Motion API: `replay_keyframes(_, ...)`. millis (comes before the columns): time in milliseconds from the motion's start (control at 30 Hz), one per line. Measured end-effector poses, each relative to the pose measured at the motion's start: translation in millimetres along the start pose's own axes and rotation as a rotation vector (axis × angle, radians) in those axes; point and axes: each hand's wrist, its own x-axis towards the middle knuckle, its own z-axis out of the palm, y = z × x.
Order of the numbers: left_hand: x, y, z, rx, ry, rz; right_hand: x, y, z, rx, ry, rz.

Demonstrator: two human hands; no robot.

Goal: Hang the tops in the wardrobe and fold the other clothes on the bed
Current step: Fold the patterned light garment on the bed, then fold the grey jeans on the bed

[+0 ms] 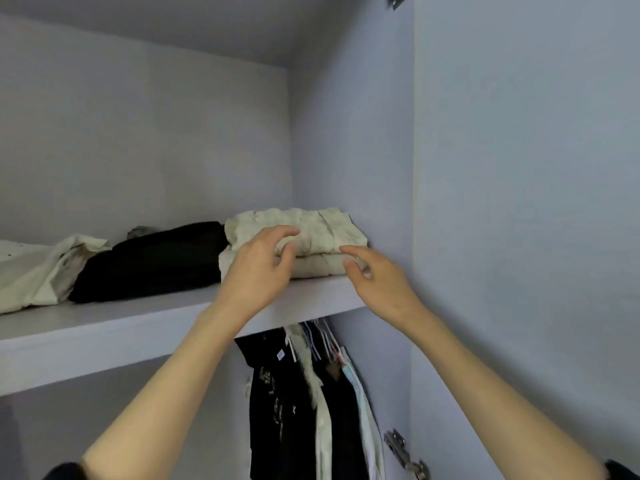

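text: none legible | black hanging top [273, 403]: pale print, unreadable

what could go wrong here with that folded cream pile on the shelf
The folded cream pile sits at the shelf's front edge, so it may slide off as the hands, left hand and right hand, let go. The black garment beside it touches the pile and could be nudged out of its fold.

Metal hinge [404, 453] was mounted low on inner face of open door [526, 202], at right. Second hinge [393, 0] sat at top edge, partly cut off. Panels were pale grey-blue.
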Motion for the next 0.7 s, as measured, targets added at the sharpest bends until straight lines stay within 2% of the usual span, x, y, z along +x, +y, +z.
replay_keyframes(67,-55,14,9,-0.133,-0.072,-0.023,-56,-5,-7,0.063,-0.008,0.143)
replay_keyframes(200,-137,42,24,-0.248,-0.29,-0.095,-155,-14,-20,0.072,-0.073,0.326)
replay_keyframes(333,-202,87,34,-0.442,-0.365,-0.16,-254,-24,-54,0.222,-0.075,0.56)
replay_keyframes(500,-274,175,63,-0.661,-0.706,-0.062,-379,-24,-121,0.183,-0.065,0.794)
replay_keyframes(700,-340,323,117,-0.879,-1.018,0.155,-536,-33,-253,0.112,0.325,1.081)
